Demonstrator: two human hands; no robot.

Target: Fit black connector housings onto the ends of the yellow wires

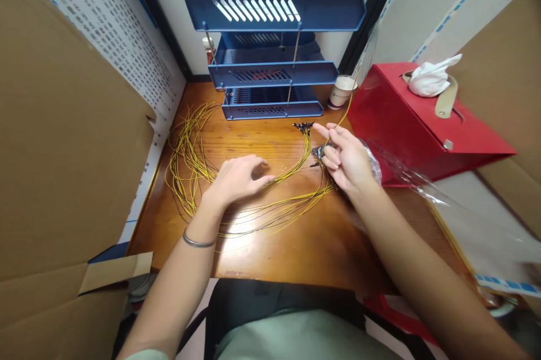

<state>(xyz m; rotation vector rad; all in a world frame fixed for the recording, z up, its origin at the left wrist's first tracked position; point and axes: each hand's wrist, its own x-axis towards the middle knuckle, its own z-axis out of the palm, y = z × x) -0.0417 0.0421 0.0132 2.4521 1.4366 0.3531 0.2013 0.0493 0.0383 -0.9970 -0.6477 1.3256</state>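
A loose coil of thin yellow and black wires (186,163) lies on the wooden table, spreading from the left across to the right. My left hand (242,181) rests over these wires with its thumb and fingers apart, and nothing shows between them. In my right hand (349,160), a single yellow wire (350,105) is pinched at the thumb and fingers, its free length rising up and to the right. Black connector ends (303,127) of one wire bunch sit just left of my right index finger. Beneath that hand are more black ends (320,151), partly hidden.
A blue tiered file tray (273,109) stands at the back, with a paper cup (341,92) beside it. At the right are a red box (422,118) with a tissue (433,75) on top and clear plastic film (422,185). Cardboard (63,123) walls the left side.
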